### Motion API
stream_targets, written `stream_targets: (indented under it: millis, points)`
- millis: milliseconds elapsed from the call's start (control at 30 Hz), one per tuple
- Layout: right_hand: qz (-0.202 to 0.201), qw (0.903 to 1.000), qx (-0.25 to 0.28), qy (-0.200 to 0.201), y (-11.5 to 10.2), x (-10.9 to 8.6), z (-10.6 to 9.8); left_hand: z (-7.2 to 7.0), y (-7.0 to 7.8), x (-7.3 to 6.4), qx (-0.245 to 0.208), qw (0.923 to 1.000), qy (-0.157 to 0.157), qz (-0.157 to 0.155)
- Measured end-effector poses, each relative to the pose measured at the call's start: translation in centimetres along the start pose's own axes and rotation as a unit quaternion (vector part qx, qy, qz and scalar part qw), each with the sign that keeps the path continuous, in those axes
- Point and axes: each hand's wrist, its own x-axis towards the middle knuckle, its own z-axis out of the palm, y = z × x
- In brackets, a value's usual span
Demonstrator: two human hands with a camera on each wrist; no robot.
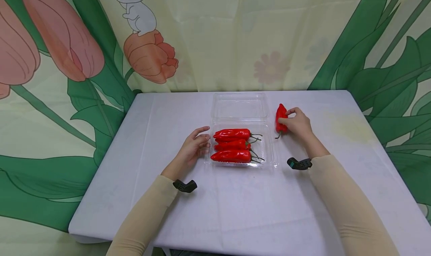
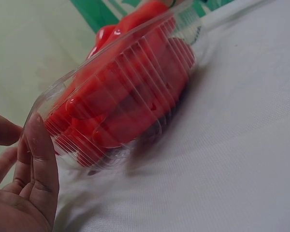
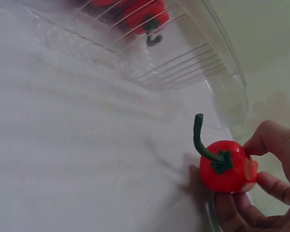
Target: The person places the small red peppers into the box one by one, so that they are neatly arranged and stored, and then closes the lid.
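A clear plastic clamshell box lies with its lid folded back. Several glossy red peppers with green stems lie side by side in its base, their stems to the right. At the box's left side, my left hand touches the wall with its fingertips, fingers fairly straight. The left wrist view shows a finger against the box's clear wall. To the right of the box, my right hand pinches a single red pepper between thumb and fingers, its stem towards me.
The raised clear lid lies behind the base, near the table's far edge. A white cloth covers the table. Behind it hangs a curtain printed with tulips and leaves. Dark wrist cameras sit on both sleeves.
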Motion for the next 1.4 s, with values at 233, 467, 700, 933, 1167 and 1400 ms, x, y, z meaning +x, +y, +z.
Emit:
stream_targets:
  millis: [233,467,700,933,1167,1400]
  points:
    - [-0.013,0.9999,-0.001,-0.007,0.0,-1.0,-0.8,-0.1,0.0,0.0,-0.003,1.0000,-0.006,0.002]
    - [-0.018,0.9996,0.017,-0.010,-0.6,-2.4,-1.5,-0.1,0.0,-0.1,-0.004,1.0000,-0.005,-0.001]
    - [-0.058,0.9972,0.030,-0.037,-1.6,-4.5,-2.0,-0.3,-0.1,0.1,-0.007,0.9999,-0.012,0.001]
    - [-0.079,0.9953,0.012,-0.054,-2.7,-6.3,-1.6,-0.3,-0.2,0.2,-0.005,0.9999,-0.013,0.005]
    - [-0.100,0.9897,-0.015,-0.101,-3.4,-8.0,-0.7,-0.5,-0.2,0.4,-0.010,0.9998,-0.019,0.006]
    - [-0.109,0.9835,-0.041,-0.139,-3.3,-8.6,0.2,-0.4,-0.3,0.5,-0.013,0.9997,-0.019,0.012]
